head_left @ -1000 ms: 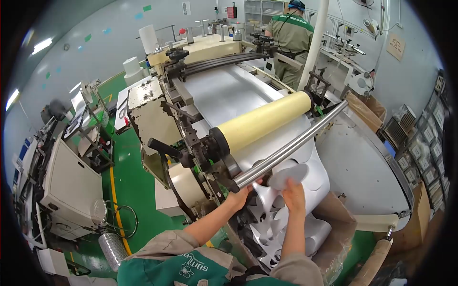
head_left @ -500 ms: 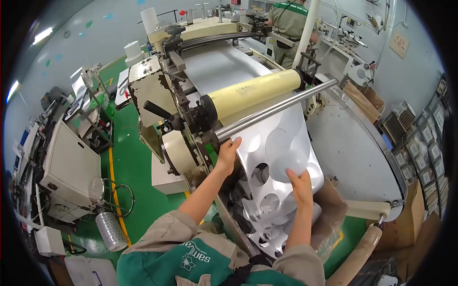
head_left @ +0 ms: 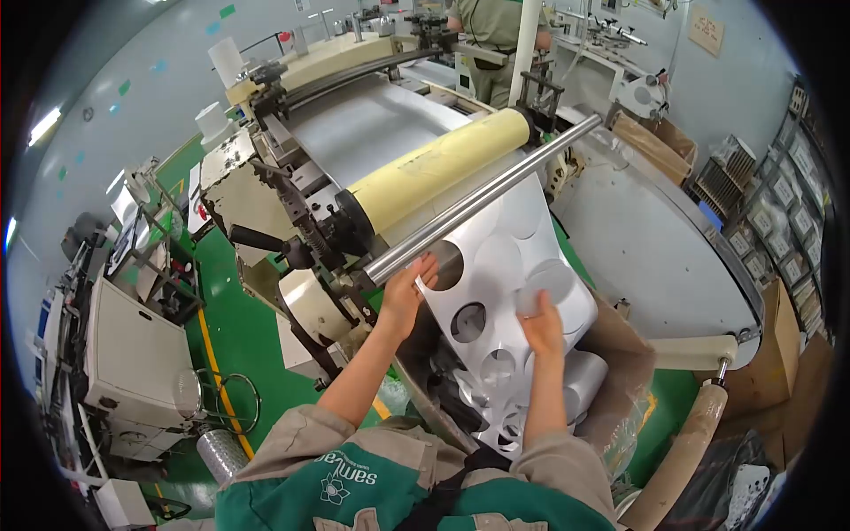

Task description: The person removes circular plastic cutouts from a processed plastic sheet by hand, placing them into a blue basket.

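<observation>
A shiny silver sheet (head_left: pixel 496 252) with rows of round cutouts hangs from the machine down toward my body. At its left edge, beside a large round hole just below the steel bar (head_left: pixel 496 197), is my left hand (head_left: pixel 407 295), fingers stretched out. Farther down the sheet, my right hand (head_left: pixel 542 329) pinches a pale round disc (head_left: pixel 547 285), thumb on top and the other fingers largely hidden. The disc overlaps the sheet in this view. A yellow roller (head_left: pixel 438 168) lies behind the steel bar.
Below the sheet stands a plastic-lined box (head_left: pixel 620 354) with perforated scrap inside. A large grey panel (head_left: pixel 651 221) borders the right side, with a wrapped roll (head_left: pixel 682 460) below it. A crank handle (head_left: pixel 257 239) juts out left. Another person (head_left: pixel 491 44) stands behind the machine.
My left hand's fingers have loosened at the sheet's edge, where a round hole now shows beside them. The perforated sheet has shifted downward. My right hand still holds a disc.
</observation>
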A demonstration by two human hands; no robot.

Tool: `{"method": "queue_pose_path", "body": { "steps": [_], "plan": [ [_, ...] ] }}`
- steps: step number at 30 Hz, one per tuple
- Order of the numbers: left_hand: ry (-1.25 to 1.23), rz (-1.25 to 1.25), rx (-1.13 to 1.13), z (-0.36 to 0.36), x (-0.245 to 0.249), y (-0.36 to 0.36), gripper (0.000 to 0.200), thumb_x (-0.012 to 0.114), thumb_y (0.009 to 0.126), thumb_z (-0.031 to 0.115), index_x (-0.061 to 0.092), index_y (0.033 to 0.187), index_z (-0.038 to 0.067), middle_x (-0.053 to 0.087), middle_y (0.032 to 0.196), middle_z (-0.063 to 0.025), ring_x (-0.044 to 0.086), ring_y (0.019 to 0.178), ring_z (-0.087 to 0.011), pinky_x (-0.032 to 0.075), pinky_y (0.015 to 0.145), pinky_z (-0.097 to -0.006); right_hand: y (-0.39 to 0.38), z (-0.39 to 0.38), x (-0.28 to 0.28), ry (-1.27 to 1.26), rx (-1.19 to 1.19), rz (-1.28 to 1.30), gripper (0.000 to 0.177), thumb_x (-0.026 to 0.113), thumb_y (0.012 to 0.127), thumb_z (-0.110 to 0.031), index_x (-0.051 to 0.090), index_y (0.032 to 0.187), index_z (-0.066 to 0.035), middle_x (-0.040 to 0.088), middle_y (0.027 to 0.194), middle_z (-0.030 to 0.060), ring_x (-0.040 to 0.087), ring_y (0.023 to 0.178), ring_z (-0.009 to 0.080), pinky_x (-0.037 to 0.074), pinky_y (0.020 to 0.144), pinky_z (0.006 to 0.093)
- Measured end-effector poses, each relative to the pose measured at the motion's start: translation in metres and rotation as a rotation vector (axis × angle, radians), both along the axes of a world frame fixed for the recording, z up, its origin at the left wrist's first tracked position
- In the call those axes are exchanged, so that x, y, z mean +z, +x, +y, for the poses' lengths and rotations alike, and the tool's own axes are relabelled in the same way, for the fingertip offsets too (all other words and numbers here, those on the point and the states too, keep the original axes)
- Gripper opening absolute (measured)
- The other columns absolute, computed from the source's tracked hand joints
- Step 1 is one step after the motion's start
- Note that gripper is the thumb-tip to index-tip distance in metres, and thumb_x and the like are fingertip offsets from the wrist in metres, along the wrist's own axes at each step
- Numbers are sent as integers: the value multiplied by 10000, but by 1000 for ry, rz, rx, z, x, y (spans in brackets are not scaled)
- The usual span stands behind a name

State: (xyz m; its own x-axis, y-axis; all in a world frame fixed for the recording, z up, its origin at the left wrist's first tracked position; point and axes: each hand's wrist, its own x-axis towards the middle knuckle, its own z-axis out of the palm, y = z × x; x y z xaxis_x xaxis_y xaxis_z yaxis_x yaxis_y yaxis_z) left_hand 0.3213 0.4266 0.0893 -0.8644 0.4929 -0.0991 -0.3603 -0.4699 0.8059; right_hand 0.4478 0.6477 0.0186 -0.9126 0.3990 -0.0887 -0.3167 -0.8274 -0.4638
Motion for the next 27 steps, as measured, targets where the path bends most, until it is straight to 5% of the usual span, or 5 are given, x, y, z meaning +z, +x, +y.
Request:
{"method": "queue_pose_path", "body": {
  "steps": [5, 12, 16, 23, 27],
  "plan": [
    [180, 28, 60, 11, 24, -4, 352, 422, 910, 186, 422, 1210, 3, 500, 1213, -78, 473, 1132, -206, 361, 975, -351, -22, -13, 69, 648, -30, -36, 345, 573, 840, -81, 472, 1153, 23, 555, 1105, 98, 539, 1007, 176, 422, 879, 323],
    [117, -96, -40, 13, -18, 9, 315, 461, 910, 278, 525, 1114, 46, 571, 1099, -59, 541, 1005, -171, 418, 862, -335, -106, -39, 76, 1248, 256, -213, 504, 671, 748, -237, 496, 1087, 93, 582, 1000, 121, 529, 916, 163, 418, 807, 285],
    [-130, -157, -83, 4, -16, 7, 302, 488, 898, 296, 537, 1097, 74, 573, 1103, -35, 541, 988, -134, 421, 842, -314, -79, -51, 75, 840, 206, -144, 427, 643, 759, -73, 482, 1125, 78, 561, 1074, 129, 534, 990, 212, 402, 880, 325],
    [221, -65, 205, 10, -4, -22, 240, 553, 863, 272, 467, 685, 137, 453, 665, 44, 392, 623, -69, 331, 586, -258, -1, 24, 44, 54, 2, 99, 344, 528, 878, -187, 462, 1176, -27, 514, 1176, 98, 479, 1092, 221, 377, 956, 401],
    [250, -80, 188, 19, -31, -39, 251, 604, 828, 311, 495, 771, 93, 474, 763, 8, 420, 745, -101, 327, 710, -261, 19, 20, 81, 386, -133, 53, 261, 505, 892, -145, 497, 1119, -16, 539, 1122, 101, 507, 1043, 204, 403, 922, 376]
  ]
}}
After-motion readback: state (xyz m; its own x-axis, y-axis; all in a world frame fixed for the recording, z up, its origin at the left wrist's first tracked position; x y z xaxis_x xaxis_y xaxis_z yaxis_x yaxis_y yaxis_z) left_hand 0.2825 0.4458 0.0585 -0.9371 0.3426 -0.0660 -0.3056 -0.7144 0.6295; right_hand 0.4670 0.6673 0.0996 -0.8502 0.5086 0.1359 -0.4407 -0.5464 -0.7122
